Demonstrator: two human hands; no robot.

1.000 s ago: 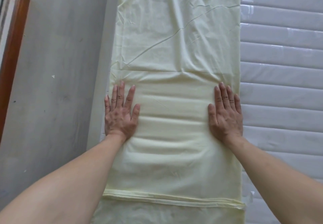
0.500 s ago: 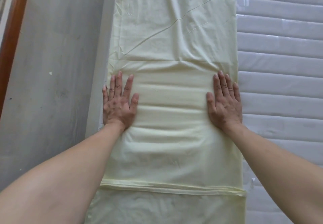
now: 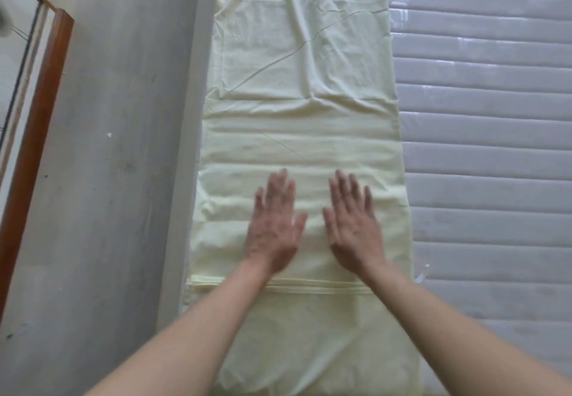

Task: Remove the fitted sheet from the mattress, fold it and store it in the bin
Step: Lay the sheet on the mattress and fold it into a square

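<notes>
The left hand (image 3: 274, 225) and right hand (image 3: 353, 225) lie flat, fingers straight and slightly spread, palms down on the fitted sheet (image 3: 303, 135), gripping nothing; they sit close together near the strip's middle, likely pressing out air and creases so the layers stay aligned for the next fold; the pale yellow sheet runs as a long folded strip ahead of and behind the hands; to their right is the bare quilted mattress (image 3: 489, 160); to their left a grey floor (image 3: 105, 179) and a wood-framed mirror (image 3: 40, 123); no bin shows.
</notes>
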